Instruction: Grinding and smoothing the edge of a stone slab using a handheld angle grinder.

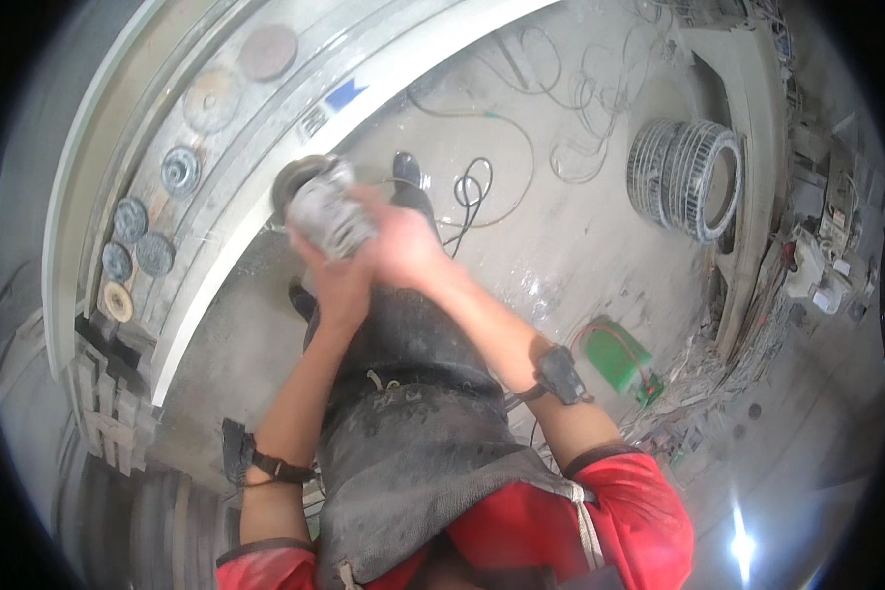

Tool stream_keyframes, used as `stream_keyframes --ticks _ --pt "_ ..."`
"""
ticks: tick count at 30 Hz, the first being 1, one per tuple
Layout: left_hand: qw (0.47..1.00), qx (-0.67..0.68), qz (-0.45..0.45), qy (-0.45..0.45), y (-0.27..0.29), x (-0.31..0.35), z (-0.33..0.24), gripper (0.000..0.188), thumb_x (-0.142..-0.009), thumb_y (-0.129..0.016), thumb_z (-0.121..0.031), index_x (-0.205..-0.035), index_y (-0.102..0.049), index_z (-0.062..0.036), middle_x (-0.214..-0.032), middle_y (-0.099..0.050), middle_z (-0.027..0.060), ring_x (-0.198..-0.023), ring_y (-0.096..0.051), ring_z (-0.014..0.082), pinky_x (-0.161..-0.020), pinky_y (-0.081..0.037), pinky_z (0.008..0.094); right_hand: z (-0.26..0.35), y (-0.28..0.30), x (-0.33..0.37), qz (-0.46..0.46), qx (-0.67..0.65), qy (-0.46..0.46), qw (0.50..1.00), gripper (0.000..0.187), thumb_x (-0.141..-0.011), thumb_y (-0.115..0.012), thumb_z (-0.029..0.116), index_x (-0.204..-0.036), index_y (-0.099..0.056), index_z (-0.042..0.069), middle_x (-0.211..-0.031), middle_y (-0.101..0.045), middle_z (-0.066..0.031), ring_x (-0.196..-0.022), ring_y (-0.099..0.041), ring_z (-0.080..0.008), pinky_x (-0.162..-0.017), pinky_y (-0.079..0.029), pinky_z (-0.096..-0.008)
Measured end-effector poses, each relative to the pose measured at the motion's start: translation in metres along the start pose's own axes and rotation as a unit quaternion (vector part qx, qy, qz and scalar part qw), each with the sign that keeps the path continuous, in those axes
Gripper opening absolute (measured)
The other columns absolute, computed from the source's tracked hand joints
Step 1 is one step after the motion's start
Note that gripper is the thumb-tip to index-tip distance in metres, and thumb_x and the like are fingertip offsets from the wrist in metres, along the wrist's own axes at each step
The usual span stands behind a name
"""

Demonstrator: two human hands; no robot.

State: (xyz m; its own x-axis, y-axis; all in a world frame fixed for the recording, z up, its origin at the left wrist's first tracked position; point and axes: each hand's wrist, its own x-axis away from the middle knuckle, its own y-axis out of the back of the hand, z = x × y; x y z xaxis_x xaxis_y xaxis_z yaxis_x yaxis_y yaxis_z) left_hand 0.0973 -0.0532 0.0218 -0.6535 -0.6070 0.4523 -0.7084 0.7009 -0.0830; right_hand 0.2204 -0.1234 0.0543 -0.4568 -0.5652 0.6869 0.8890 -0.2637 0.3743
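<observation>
The grey floor [580,256] spreads out ahead of you and to your right. The long worktop [241,162] goes by in front and on your left. A white strip [413,61] runs along its near edge. Over on your right stand big ribbed tyres [659,172], well away from you.

The dusty tool [329,211] is in front of you, a bit to the left. Its long way slants from your hands up and left, so its round end is right by the white strip. It is blurry, so you cannot tell if they touch.

Your left hand [342,280] is curled around the near side of the tool. Your right hand [403,241] is closed on its right side. Your left hand is nearer the edge.

Small round discs [154,254] sit past the strip, on your left. There is more open room on your right, over the floor.
</observation>
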Motion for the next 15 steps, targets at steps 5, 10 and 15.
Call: stream_keyframes --ticks 5,10,15 --pt "0.996 -0.022 0.076 -0.038 -0.144 -0.076 -0.029 0.11 -0.086 -0.075 -0.01 -0.155 0.009 0.0019 -0.151 -0.033 0.0227 -0.138 -0.043 0.0285 -0.11 -0.042 0.0407 -0.059 0.116 -0.032 -0.182 -0.071 0.086 0.977 0.076 -0.074 -0.083 0.028 -0.139 -0.046 0.013 -0.122 -0.066 -0.021 -0.113 -0.066 -0.0313 -0.098 -0.051 -0.0407" --pt "0.958 -0.194 0.206 0.05 -0.253 -0.138 -0.076 0.116 -0.085 -0.069 -0.051 -0.158 0.008 -0.0044 -0.15 -0.044 0.0269 -0.131 -0.054 0.038 -0.111 -0.041 0.0411 -0.11 0.219 -0.059 -0.252 -0.111 0.109 0.955 0.059 -0.082 -0.078 0.019 -0.132 -0.052 0.002 -0.126 -0.064 -0.0146 -0.113 -0.063 -0.0204 -0.096 -0.051 -0.0356" --pt "0.945 -0.23 0.211 0.098 -0.259 -0.147 -0.1 0.121 -0.079 -0.075 -0.043 -0.158 0.01 -0.0065 -0.127 -0.062 0.0269 -0.115 -0.063 0.0429 -0.1 -0.049 0.045 -0.115 0.225 -0.064 -0.265 -0.232 0.059 0.934 0.057 -0.084 -0.077 0.017 -0.131 -0.051 0.0 -0.122 -0.066 -0.0142 -0.11 -0.064 -0.0187 -0.094 -0.052 -0.035"
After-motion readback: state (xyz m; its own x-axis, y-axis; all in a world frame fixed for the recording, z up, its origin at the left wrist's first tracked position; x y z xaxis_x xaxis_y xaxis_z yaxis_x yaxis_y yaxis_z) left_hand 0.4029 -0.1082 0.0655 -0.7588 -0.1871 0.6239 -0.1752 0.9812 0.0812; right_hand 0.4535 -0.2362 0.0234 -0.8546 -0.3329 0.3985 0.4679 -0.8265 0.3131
